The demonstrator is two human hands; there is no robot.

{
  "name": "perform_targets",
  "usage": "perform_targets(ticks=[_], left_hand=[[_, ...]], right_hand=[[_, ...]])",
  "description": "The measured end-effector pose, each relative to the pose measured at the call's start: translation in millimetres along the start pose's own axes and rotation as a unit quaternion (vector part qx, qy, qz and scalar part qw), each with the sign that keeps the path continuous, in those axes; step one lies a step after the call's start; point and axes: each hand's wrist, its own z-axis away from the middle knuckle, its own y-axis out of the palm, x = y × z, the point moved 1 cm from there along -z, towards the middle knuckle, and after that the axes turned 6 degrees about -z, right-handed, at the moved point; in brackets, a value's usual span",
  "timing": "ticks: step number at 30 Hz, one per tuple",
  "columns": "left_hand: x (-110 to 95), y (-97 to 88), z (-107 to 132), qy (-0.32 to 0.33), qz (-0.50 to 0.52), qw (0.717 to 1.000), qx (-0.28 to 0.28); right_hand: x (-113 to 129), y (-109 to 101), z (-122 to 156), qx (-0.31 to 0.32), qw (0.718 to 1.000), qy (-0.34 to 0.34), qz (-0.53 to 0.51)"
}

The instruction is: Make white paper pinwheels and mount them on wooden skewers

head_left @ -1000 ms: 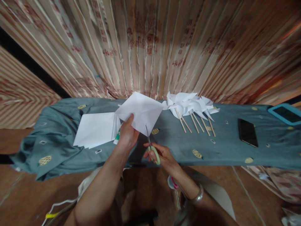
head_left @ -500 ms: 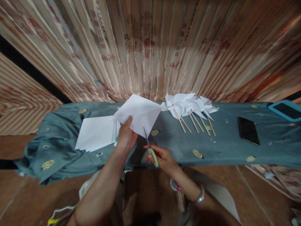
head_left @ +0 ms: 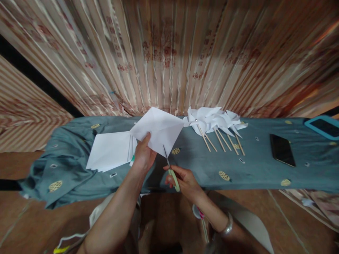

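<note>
A square sheet of white paper [head_left: 161, 125], turned cornerwise, is held up over the cloth by my left hand [head_left: 144, 155], thumb on top and fingers underneath. Pale green-handled scissors [head_left: 173, 178] are gripped in my right hand [head_left: 185, 181]. Their blades lie at the paper's near corner, pointing in toward its middle; one blade shows on top of the sheet. To the left lies a stack of white paper [head_left: 109, 150], slightly fanned. Several white paper pinwheels [head_left: 209, 121] on thin wooden sticks rest to the right.
A blue-grey cloth with pineapple prints [head_left: 256, 169] covers the narrow table. Farther right are a black phone [head_left: 282, 150] and a blue-framed device [head_left: 323, 126]. A patterned curtain [head_left: 169, 53] hangs right behind the table. Something green [head_left: 132, 160] peeks out beside the paper stack.
The whole view has shifted slightly. Both hands keep their holds, and the scissors remain at the paper's near corner with little visible difference.
</note>
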Motion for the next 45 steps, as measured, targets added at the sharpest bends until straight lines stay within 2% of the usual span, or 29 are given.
perform_targets(ticks=[8, 16, 45], left_hand=[[-2.1, 1.5, 1.8, -0.017, 0.017, 0.999, 0.023], [-1.6, -3.2, 1.0, 0.003, 0.029, 0.999, 0.040], [-1.0, -3.2, -1.9, 0.000, 0.022, 1.000, 0.020]], right_hand=[[-4.9, -3.3, -1.2, 0.014, 0.999, -0.034, 0.039], [-8.2, -4.1, -0.7, 0.007, 0.997, -0.057, 0.060], [-7.0, 0.9, 0.0, -0.006, 0.997, -0.048, 0.062]])
